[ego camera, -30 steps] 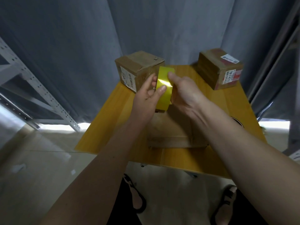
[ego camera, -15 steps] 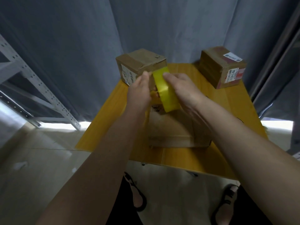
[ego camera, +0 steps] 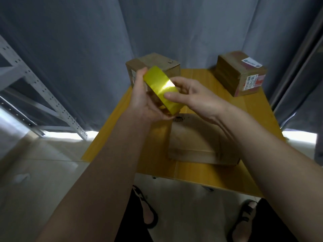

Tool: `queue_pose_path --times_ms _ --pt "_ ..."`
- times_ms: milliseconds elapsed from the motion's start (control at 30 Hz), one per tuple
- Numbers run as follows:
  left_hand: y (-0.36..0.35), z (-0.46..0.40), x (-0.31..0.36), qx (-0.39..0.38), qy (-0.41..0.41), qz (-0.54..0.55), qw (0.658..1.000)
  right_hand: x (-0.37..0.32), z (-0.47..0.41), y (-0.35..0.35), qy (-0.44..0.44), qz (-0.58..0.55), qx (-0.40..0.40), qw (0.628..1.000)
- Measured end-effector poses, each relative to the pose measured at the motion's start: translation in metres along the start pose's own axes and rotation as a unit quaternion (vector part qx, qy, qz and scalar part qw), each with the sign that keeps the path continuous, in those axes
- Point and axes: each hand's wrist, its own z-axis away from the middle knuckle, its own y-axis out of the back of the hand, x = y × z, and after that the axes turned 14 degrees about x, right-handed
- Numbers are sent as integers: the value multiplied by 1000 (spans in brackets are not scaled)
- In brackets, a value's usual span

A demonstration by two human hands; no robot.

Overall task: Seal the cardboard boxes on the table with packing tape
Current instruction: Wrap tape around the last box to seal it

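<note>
A yellow roll of packing tape [ego camera: 161, 88] is held up over the far half of the small wooden table [ego camera: 195, 173]. My left hand [ego camera: 145, 100] grips the roll from the left and below. My right hand [ego camera: 194, 95] holds its right side, thumb lying on the shiny outer band. Below the hands a flat cardboard box [ego camera: 197, 140] lies on the table, its flaps shut. A cube-shaped cardboard box [ego camera: 157, 64] stands at the back left, partly hidden by the roll. Another cardboard box [ego camera: 241, 74] with white and red labels stands at the back right.
Grey curtains [ego camera: 87, 49] hang behind and beside the table. A white perforated metal rack [ego camera: 35, 89] stands at the left. My feet in dark sandals [ego camera: 146, 212] are on the pale tiled floor below the table's near edge.
The roll has tilted from nearly upright to lying slanted, its lower end swung toward me and the right. My left hand dropped under it; my right thumb moved onto the band.
</note>
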Motion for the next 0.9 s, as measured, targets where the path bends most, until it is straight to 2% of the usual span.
queue_pose_path --times_ms 167,400,567,700,767,833,900 --pt "1 3 -1 -15 102 78 992 10 4 13 -6 0 -37 999" --pt "3 2 -9 -26 126 122 984 9 3 21 -8 9 -67 998" --pt "-1 1 -14 -5 98 134 986 10 5 2 -9 25 34 999" --pt "-3 2 -17 13 83 141 986 11 3 -15 -10 37 145 989" --pt "-3 2 -17 16 82 139 987 12 0 -17 -11 36 169 985" --pt "0 3 -15 6 92 145 985 11 -2 -12 -20 26 131 991" --pt "4 4 -13 -8 109 158 981 12 -2 0 -21 -20 59 998"
